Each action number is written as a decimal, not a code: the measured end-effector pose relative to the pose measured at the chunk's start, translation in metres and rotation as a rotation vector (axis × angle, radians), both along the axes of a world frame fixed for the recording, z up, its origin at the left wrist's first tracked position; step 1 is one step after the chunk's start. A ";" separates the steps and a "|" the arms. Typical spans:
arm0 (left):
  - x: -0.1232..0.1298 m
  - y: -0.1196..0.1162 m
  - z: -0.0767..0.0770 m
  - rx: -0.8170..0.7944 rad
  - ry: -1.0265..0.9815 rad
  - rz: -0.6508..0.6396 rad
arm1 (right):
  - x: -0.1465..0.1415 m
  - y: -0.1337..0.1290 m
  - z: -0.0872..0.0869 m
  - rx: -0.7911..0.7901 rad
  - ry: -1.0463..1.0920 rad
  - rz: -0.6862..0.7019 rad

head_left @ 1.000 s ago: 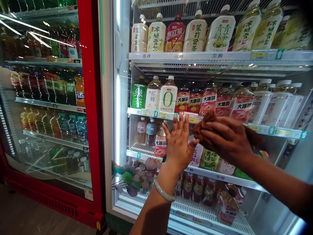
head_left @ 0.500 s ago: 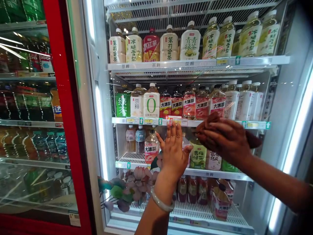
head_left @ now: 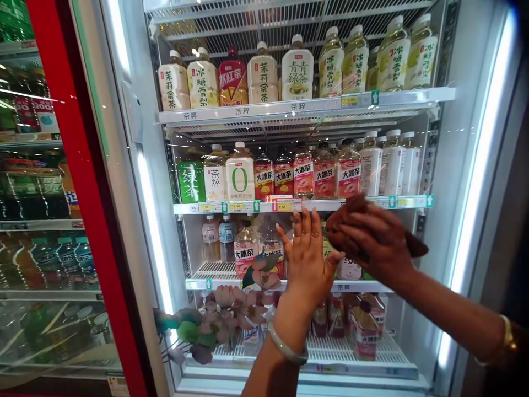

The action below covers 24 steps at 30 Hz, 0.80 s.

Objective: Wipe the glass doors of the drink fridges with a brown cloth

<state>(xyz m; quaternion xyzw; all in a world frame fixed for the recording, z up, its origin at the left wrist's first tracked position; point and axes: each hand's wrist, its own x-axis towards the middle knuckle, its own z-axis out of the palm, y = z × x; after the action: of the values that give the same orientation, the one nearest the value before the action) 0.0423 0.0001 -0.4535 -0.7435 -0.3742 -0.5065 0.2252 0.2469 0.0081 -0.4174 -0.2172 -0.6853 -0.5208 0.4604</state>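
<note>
My left hand (head_left: 309,267), with a pale bangle at the wrist, is raised with fingers spread in front of the lit drinks cooler. Its palm faces the clear door glass and seems to rest on it. To its right, my right hand (head_left: 384,237) is closed around a bunched brown cloth (head_left: 346,227), held up at the glass. One end of the cloth sticks out behind the hand. Behind the glass, the hands and cloth hide parts of the middle shelf edge (head_left: 322,205) and of the bottles below, including a green-labelled one.
Upper shelves hold rows of tea bottles (head_left: 298,69), with a white-labelled bottle (head_left: 240,176) lower down. Pink and green flower decoration (head_left: 231,309) shows low on the glass. At left stands a red-framed cooler (head_left: 78,209). A bright light strip (head_left: 471,204) runs down the right side.
The cooler's contents have shifted left in view. My left hand appears slightly farther right against the shelves, and my right hand with the cloth a little left in the picture, so they are closer together.
</note>
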 end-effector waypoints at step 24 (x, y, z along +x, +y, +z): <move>0.057 -0.003 -0.010 0.029 0.112 0.003 | 0.081 -0.001 0.027 0.004 -0.083 -0.091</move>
<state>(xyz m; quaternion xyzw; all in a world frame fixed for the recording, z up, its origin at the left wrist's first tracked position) 0.0989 -0.0027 -0.4634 -0.7669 -0.3546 -0.4691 0.2573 0.3274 0.0074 -0.3908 -0.2253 -0.6921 -0.5514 0.4077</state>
